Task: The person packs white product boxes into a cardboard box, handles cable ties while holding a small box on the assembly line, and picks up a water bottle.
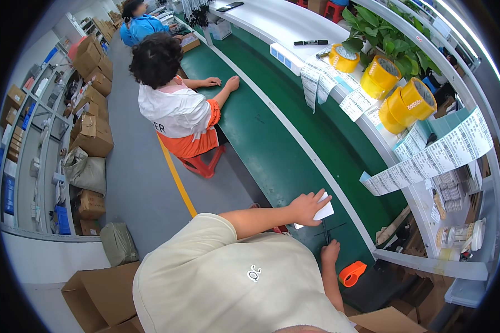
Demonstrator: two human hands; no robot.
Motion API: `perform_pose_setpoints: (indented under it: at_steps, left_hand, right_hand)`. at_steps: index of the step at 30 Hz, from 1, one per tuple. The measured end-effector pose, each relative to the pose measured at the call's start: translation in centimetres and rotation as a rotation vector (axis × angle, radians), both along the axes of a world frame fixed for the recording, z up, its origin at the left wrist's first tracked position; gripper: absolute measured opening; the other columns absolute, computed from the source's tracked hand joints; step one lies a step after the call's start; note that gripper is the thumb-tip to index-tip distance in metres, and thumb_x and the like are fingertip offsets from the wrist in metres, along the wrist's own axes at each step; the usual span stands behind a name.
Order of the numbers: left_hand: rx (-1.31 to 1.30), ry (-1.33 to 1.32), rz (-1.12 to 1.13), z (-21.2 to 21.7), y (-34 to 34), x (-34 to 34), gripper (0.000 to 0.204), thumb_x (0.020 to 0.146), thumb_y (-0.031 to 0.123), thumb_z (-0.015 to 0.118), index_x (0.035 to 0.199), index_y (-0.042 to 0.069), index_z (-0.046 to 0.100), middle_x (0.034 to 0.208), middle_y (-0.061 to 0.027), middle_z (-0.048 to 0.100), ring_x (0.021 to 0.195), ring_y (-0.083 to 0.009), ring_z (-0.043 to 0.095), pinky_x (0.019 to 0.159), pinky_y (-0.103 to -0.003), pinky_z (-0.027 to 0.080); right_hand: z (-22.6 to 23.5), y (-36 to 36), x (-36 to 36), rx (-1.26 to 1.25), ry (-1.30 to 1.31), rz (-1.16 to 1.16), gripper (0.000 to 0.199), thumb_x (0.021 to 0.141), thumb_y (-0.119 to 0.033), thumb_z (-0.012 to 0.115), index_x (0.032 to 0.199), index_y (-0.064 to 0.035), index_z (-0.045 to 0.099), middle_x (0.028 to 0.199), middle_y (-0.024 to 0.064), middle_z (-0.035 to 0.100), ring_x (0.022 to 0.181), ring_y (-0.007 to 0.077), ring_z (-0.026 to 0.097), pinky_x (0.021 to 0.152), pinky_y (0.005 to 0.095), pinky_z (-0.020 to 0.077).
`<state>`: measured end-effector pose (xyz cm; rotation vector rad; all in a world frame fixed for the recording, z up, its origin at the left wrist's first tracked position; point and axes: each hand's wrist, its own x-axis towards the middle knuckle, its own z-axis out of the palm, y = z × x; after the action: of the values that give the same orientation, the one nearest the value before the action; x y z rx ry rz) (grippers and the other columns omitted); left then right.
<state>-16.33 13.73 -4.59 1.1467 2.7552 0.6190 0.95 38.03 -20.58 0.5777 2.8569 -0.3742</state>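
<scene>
My left hand (310, 208) reaches across the green work table (286, 183) with its fingers closed over a flat white piece (325, 210), a card or small box; I cannot tell which. A second white edge shows below that wrist. Closer to my body, my right hand (330, 252) has its fingers pressed together at the lower end of a thin black item (326, 236). Dark thin strands spread from it over the table, like a cable or strap, too small to name surely. An orange tape dispenser (352, 273) lies just right of my right hand.
A co-worker in a white and orange top (175, 111) sits on a red stool along the table. Yellow tape rolls (408, 102), label strips (433, 152) and a plant (386, 33) occupy the raised white shelf at right. Open cardboard boxes (103, 294) stand behind me.
</scene>
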Motion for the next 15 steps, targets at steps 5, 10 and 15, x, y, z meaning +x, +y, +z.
perform_pose_setpoints:
  at_steps: [5,10,15]
  left_hand:
    - [-0.022,-0.012,-0.002,-0.1,0.1,-0.1,0.093,0.078,0.049,0.070,0.154,0.009,0.034,0.147,-0.0280,0.038,0.098,-0.0381,0.063,0.074,-0.044,0.056]
    - [-0.024,-0.018,-0.001,-0.1,0.2,-0.3,0.093,0.078,0.049,0.069,0.155,0.010,0.033,0.148,-0.0282,0.037,0.099,-0.0384,0.063,0.074,-0.044,0.056]
    - [-0.037,-0.040,-0.003,0.2,0.1,-0.5,0.094,0.079,0.050,0.069,0.156,0.010,0.032,0.149,-0.0286,0.037,0.101,-0.0389,0.063,0.076,-0.045,0.056]
  right_hand:
    - [0.0,0.6,0.3,-0.135,0.131,-0.106,0.022,0.087,-0.008,0.054,0.107,0.0032,0.056,0.100,0.0318,0.063,0.097,0.0500,0.061,0.084,0.0531,0.0503]
    - [1.1,1.3,0.5,-0.246,0.092,-0.282,0.024,0.090,-0.013,0.054,0.106,0.0053,0.058,0.096,0.0331,0.064,0.096,0.0506,0.062,0.081,0.0542,0.0491]
    - [0.2,1.9,0.3,-0.250,0.099,-0.206,0.027,0.094,-0.019,0.057,0.100,0.0065,0.061,0.092,0.0306,0.065,0.087,0.0501,0.062,0.076,0.0527,0.0486]
